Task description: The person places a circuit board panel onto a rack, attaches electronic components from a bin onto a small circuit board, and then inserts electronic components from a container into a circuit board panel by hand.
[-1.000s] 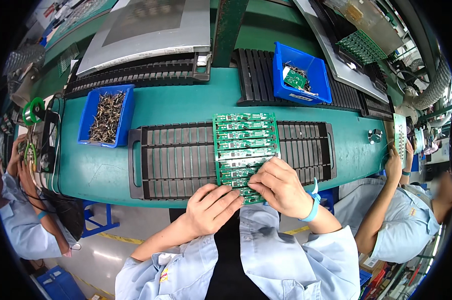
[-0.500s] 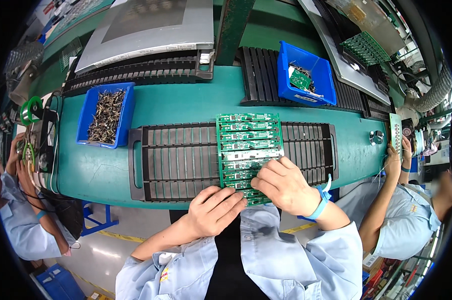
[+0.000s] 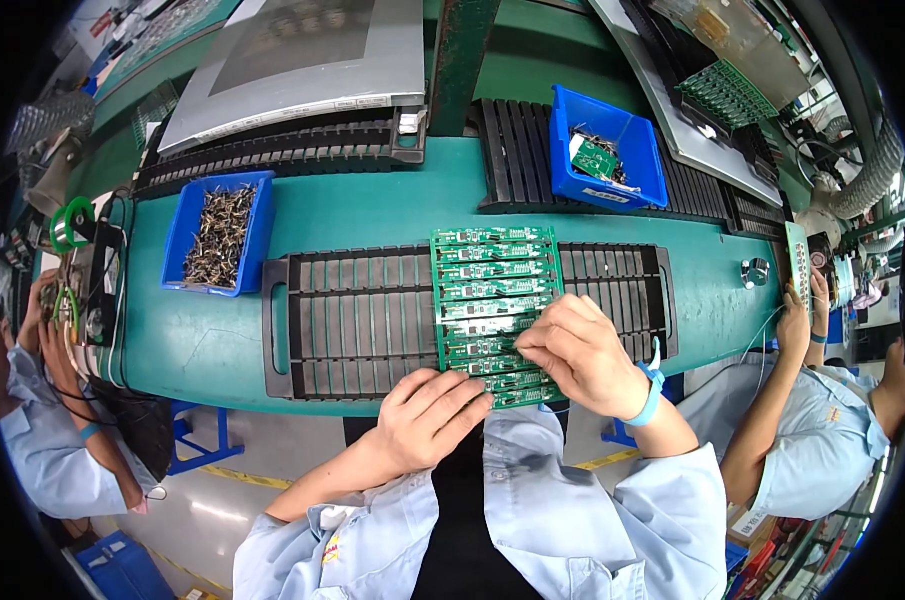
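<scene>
A green circuit board panel point(image 3: 494, 290), made of several narrow strips with small dark parts, lies across the middle of a long black slotted rack point(image 3: 357, 330). My left hand point(image 3: 427, 415) grips the panel's near left corner, its fingers laid over the edge and its thumb hidden. Over the right side of the panel's near half, my right hand point(image 3: 582, 355) has thumb and forefinger pinched together near a dark part on one strip. Whatever sits between those fingertips is too small to make out. A blue wrist strap point(image 3: 647, 395) circles my right wrist.
At the back left stands a blue bin point(image 3: 250, 245) full of small leaded parts. Another blue bin point(image 3: 572, 185) with parts and a green board piece rests on black racks point(image 3: 512, 150). A round part point(image 3: 754, 273) lies right. People work at both sides.
My right hand has moved slightly away from me along the panel, still pinched. The left hand stays at the panel's near corner. The view has shifted a little.
</scene>
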`<state>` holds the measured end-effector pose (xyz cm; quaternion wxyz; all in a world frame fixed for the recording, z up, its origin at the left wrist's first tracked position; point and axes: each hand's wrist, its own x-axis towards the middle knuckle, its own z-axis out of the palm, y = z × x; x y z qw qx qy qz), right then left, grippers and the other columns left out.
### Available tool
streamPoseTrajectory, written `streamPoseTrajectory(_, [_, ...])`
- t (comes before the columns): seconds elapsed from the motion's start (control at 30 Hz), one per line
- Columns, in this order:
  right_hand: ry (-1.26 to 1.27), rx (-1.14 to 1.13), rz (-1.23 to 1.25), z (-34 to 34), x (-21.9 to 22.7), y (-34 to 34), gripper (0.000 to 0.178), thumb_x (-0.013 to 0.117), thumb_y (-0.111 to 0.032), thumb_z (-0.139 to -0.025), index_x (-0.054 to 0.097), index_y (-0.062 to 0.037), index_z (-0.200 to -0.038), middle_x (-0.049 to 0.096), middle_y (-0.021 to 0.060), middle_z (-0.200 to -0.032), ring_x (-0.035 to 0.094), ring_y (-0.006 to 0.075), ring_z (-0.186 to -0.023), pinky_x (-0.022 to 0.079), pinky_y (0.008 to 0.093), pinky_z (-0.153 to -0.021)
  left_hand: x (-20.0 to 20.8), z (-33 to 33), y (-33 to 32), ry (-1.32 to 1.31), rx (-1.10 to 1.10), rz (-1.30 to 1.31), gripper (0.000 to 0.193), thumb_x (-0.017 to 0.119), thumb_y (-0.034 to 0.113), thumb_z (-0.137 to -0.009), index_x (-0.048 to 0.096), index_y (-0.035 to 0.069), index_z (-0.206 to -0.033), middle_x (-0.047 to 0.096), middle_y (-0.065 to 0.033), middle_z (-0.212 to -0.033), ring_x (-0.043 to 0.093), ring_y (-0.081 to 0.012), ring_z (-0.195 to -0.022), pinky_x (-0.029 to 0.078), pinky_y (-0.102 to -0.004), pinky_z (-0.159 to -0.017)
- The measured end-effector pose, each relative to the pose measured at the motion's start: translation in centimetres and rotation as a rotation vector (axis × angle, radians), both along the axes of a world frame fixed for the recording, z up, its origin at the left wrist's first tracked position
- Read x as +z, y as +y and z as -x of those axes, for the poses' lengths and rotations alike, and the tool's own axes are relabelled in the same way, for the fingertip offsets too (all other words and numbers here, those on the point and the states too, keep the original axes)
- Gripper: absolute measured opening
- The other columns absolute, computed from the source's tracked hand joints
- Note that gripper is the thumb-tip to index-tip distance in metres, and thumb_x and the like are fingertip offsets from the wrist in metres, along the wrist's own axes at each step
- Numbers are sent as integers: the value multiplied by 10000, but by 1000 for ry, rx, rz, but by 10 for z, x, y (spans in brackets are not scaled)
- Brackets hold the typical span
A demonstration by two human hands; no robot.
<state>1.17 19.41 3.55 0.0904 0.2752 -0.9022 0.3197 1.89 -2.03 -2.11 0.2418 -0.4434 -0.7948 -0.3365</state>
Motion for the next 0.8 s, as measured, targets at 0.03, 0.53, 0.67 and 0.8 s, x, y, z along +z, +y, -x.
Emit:
streamPoseTrajectory(0.03, [-9,-15,-2,-1,-2,-2,112,652,-26,-706,594,-48,-800,518,38,-781,473,187,-711,371,283,-670,1,0,1,-4,13,-9,188,663,140,-744,639,87,-923,636,-46,-999,598,-180,-908,455,-295,-753])
streamPoseTrajectory(0.53, [173,149,-324,18,-7,-5,120,598,-103,-724,579,-64,-835,498,38,-790,468,178,-738,363,281,-668,0,2,1,-29,8,29,237,675,178,-742,621,56,-937,629,-78,-1043,605,-212,-958,463,-312,-791])
streamPoseTrajectory(0.67, [236,232,-362,23,-4,-3,129,622,-97,-712,584,-59,-828,498,32,-764,475,174,-735,363,279,-674,0,2,1,-23,9,28,235,675,180,-743,622,56,-936,627,-79,-1047,604,-211,-961,462,-310,-792])
streamPoseTrajectory(0.8, [137,234,-287,23,0,-1,131,640,-94,-708,586,-56,-820,504,29,-775,481,172,-746,354,275,-668,0,2,0,-22,18,23,234,672,181,-745,622,55,-936,627,-79,-1048,603,-210,-965,461,-308,-793])
